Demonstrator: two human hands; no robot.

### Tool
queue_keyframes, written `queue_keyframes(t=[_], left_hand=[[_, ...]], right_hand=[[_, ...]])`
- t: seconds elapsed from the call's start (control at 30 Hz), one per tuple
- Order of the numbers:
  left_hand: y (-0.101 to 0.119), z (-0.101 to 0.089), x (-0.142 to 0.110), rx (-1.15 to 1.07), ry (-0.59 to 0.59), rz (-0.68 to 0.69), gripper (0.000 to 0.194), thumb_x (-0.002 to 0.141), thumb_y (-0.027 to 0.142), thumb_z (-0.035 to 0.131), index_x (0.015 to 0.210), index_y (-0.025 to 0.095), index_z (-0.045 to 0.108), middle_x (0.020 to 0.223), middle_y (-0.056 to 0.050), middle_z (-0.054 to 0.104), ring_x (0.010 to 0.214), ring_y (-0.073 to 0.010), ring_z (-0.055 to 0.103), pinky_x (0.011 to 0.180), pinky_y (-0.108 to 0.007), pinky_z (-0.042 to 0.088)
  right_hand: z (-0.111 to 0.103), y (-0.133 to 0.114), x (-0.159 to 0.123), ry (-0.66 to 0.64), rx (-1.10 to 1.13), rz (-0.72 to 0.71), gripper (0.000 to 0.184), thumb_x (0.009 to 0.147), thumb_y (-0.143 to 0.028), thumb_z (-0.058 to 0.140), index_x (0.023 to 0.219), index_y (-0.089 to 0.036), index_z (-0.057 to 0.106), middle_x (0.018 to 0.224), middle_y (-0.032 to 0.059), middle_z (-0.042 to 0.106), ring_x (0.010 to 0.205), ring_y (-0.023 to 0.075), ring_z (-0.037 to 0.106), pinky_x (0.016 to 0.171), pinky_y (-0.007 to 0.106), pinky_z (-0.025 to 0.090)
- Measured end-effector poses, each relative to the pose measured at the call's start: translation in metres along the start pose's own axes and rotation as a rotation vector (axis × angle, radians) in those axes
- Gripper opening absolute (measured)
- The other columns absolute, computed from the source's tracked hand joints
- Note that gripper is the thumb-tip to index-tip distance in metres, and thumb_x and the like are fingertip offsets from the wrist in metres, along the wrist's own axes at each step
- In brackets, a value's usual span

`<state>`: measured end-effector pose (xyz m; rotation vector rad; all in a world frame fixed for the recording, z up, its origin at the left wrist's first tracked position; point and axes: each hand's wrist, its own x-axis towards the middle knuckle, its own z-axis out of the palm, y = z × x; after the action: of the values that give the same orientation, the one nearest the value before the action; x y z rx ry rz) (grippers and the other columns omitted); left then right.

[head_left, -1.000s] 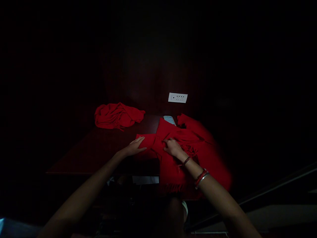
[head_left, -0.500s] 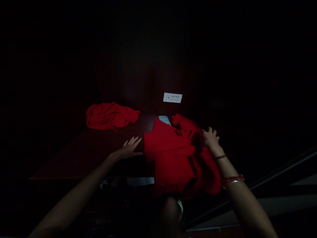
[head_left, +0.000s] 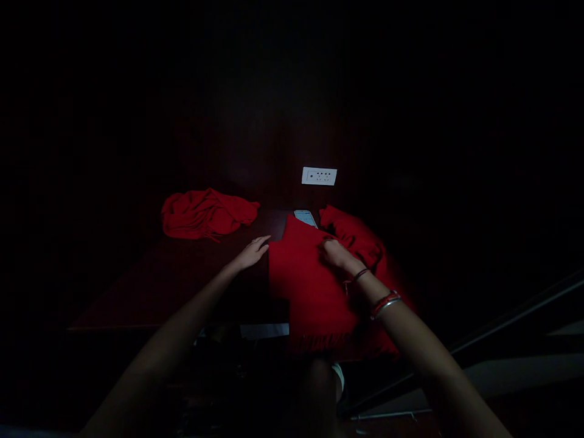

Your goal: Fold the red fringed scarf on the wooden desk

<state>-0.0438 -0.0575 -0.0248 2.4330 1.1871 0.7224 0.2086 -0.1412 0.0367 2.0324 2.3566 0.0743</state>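
Note:
A red scarf (head_left: 305,283) with a fringed end is spread over the right part of the table, its fringe hanging at the front edge. My right hand (head_left: 336,254) is on its upper middle with curled fingers closed on the cloth; the fingertips are partly hidden. At the scarf's left edge, my left hand (head_left: 255,252) is open, fingers stretched out, holding nothing. Behind the spread cloth lies a bunched red part (head_left: 353,231); in this dim light I cannot tell whether it belongs to the same scarf.
Another red cloth (head_left: 207,214) with fringe lies crumpled at the back left of the dark table (head_left: 182,286). A phone (head_left: 305,217) with a lit screen is partly covered by the scarf. A white socket plate (head_left: 319,176) is on the wall behind.
My right hand has moved left from the scarf's right side onto its middle, where the cloth looks flatter. My left hand has moved slightly up and right.

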Motion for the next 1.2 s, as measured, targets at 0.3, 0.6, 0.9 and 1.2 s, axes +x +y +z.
queue_keyframes(t=[0.3, 0.6, 0.9, 1.2], left_hand=[[0.019, 0.019, 0.037, -0.036, 0.034, 0.121, 0.044, 0.083, 0.030, 0.025, 0.121, 0.012, 0.038, 0.126, -0.007, 0.040, 0.117, -0.0151, 0.032, 0.098, -0.029, 0.022], [0.003, 0.049, 0.039, 0.184, -0.178, 0.106, 0.050, 0.082, 0.042, 0.029, 0.126, 0.018, 0.029, 0.132, -0.007, 0.030, 0.122, -0.0221, 0.022, 0.096, -0.040, 0.022], [0.002, 0.037, 0.042, -0.078, 0.067, 0.007, 0.038, 0.082, 0.021, 0.029, 0.119, 0.015, 0.040, 0.118, -0.007, 0.048, 0.108, -0.0147, 0.043, 0.092, -0.027, 0.031], [0.009, 0.038, 0.090, -0.220, 0.067, -0.285, 0.047, 0.068, 0.018, 0.055, 0.113, 0.012, 0.045, 0.077, -0.004, 0.063, 0.072, -0.0156, 0.058, 0.066, -0.023, 0.043]], right_hand=[[-0.059, 0.095, -0.015, 0.067, -0.061, 0.199, 0.023, 0.078, -0.022, 0.041, 0.088, -0.015, 0.060, 0.085, 0.0073, 0.062, 0.074, 0.0137, 0.056, 0.061, 0.019, 0.036], [-0.024, 0.047, -0.010, 0.227, -0.314, 0.161, 0.028, 0.081, -0.016, 0.033, 0.103, -0.015, 0.051, 0.106, 0.0144, 0.048, 0.098, 0.0237, 0.043, 0.081, 0.038, 0.031], [0.026, -0.017, 0.038, 0.100, 0.017, -0.064, 0.044, 0.082, -0.042, 0.034, 0.116, -0.015, 0.041, 0.111, 0.0139, 0.047, 0.104, 0.0226, 0.040, 0.088, 0.039, 0.026], [0.061, -0.024, 0.037, 0.206, 0.050, -0.130, 0.045, 0.084, -0.037, 0.029, 0.123, -0.015, 0.035, 0.113, 0.0132, 0.046, 0.105, 0.0210, 0.041, 0.093, 0.041, 0.023]])
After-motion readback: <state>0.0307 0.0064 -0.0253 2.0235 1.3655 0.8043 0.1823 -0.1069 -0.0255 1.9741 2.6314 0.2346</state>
